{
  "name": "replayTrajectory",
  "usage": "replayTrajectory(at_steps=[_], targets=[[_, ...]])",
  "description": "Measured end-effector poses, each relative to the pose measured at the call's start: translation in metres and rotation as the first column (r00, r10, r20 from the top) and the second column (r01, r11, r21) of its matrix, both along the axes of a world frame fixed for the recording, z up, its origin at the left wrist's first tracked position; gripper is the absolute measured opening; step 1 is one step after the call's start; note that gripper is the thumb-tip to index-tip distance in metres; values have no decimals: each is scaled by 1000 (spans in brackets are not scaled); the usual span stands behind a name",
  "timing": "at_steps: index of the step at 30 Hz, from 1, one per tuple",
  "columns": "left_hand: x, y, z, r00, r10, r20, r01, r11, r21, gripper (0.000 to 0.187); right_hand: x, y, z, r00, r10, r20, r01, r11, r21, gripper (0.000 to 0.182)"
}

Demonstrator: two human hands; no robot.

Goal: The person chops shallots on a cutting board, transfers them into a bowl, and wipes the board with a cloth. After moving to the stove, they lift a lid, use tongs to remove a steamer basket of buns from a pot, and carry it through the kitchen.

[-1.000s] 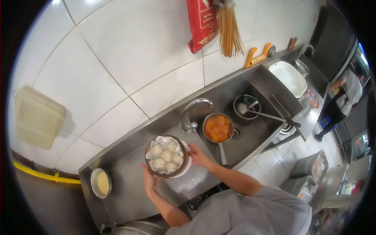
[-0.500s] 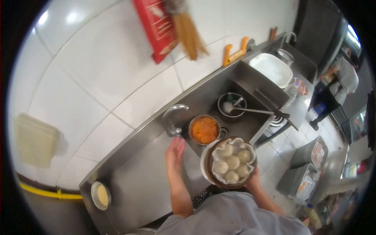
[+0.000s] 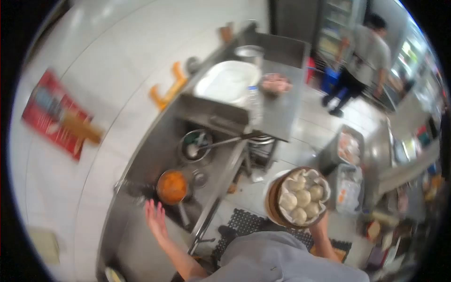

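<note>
A round brown steamer basket [image 3: 277, 207] rests in my right hand [image 3: 320, 226], which grips its near right edge; my fingers there are partly hidden. White paper lines the basket, and several pale round buns [image 3: 303, 198] lie on it. Something white and round shows under or behind its left side. My left hand [image 3: 156, 218] is raised over the sink edge with its fingers spread, holding nothing. Close beyond those fingertips stands a metal bowl of orange food [image 3: 172, 187] in the sink. A faucet [image 3: 129, 188] is just to its left, blurred.
In the sink, a pot [image 3: 195, 145] holds a long-handled ladle. A white basin [image 3: 228, 82] and a bowl of pink pieces [image 3: 276, 84] stand on the far counter. Grey bins [image 3: 347, 145] stand on the floor at right. A person [image 3: 364, 61] stands farther back. A black mat [image 3: 242, 225] lies below.
My view has swung to the right. The steamer basket, still in my right hand, has moved from over the sink edge to above the floor. My left hand stays open near the faucet.
</note>
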State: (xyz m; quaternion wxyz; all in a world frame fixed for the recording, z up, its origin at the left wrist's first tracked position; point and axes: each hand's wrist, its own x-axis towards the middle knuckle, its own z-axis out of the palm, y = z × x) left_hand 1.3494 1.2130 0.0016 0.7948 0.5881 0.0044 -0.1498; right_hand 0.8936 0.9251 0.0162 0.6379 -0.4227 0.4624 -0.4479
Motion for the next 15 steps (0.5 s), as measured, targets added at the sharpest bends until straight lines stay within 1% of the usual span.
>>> replayTrajectory(at_steps=[1, 3, 4, 5, 6, 7, 8, 9, 10, 11, 12, 13, 14, 15], targets=[[-26, -22, -1, 994, -90, -54, 90, 996, 11, 54, -20, -9, -8, 997, -76, -1, 76, 997, 1, 44], [-83, -73, -12, 942, -266, -206, 272, 962, -1, 54, -55, -36, -11, 996, -26, -80, 27, 999, 17, 39], [-108, -95, -20, 894, -350, -280, 357, 934, -27, 52, -61, -44, -2, 999, -50, -12, 49, 994, -99, 40], [-130, -123, -44, 846, -458, -273, 481, 876, 20, 45, -77, -57, -3, 996, -89, -9, 87, 990, -111, 40], [-151, -148, -76, 782, -580, -227, 592, 806, -21, 34, -88, -69, -10, 991, -125, 38, 128, 988, -88, 41], [-193, -182, -47, 694, -656, -296, 688, 726, 6, 33, -98, -82, -12, 984, -158, 82, 163, 985, -62, 41], [-213, -204, -53, 526, -777, -345, 821, 569, -31, 32, -105, -93, -3, 977, -196, 89, 199, 979, -29, 43], [-235, -229, -52, 403, -821, -404, 900, 435, 14, 33, -110, -104, 4, 970, -224, 96, 228, 973, -35, 43], [-252, -251, -50, 277, -840, -466, 956, 288, 51, 33, -114, -115, 11, 961, -272, 53, 277, 953, -126, 44], [-257, -268, -50, 251, -853, -458, 965, 258, 49, 33, -116, -122, 12, 945, -326, 10, 320, 921, -221, 45], [-263, -288, -46, 139, -893, -429, 988, 95, 124, 37, -123, -134, 4, 936, -353, 15, 347, 911, -223, 45], [-265, -309, -43, 20, -914, -404, 977, -67, 202, 40, -132, -146, -10, 927, -368, 68, 374, 913, -163, 45], [-265, -331, -45, 3, -921, -389, 975, -83, 204, 38, -137, -160, -16, 915, -384, 120, 397, 911, -109, 46], [-263, -353, -44, -20, -926, -377, 973, -106, 207, 38, -140, -173, -19, 905, -407, 127, 421, 899, -120, 46]])
